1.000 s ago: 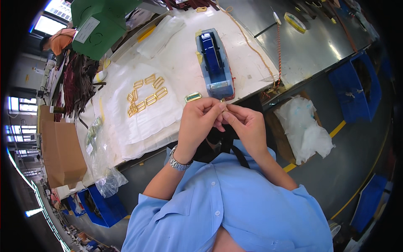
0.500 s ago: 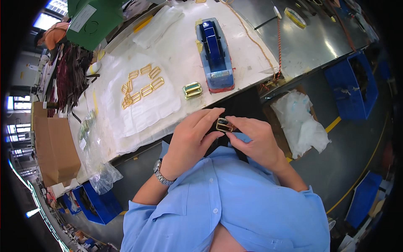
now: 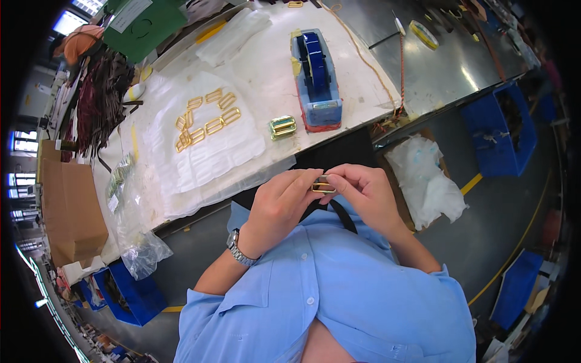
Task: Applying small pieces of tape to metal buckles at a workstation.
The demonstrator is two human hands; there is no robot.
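A small gold slide buckle (image 3: 323, 187) is pinched between my two hands, in front of my shirt and just off the table's near edge. My left hand (image 3: 281, 202), with a metal watch at its wrist, grips the buckle's left side. On the other side, the thumb and fingers of my right hand (image 3: 367, 196) press on its upper right part. Another gold buckle (image 3: 282, 127), or a small stack of them, lies near the table edge. Farther left, several gold buckles (image 3: 213, 126) form a rough ring on a white sheet (image 3: 227, 154).
A blue tape dispenser (image 3: 324, 112) stands on the white table (image 3: 357, 78). At the left are a clear plastic bag (image 3: 142, 257) and a cardboard box (image 3: 72, 212). Right of my hands sits a box holding white plastic (image 3: 420, 175). Blue bins (image 3: 502, 133) stand on the floor.
My left hand has closed in and now grips the buckle, which my right hand alone held before. The buckle has turned slightly and the view has shifted a little.
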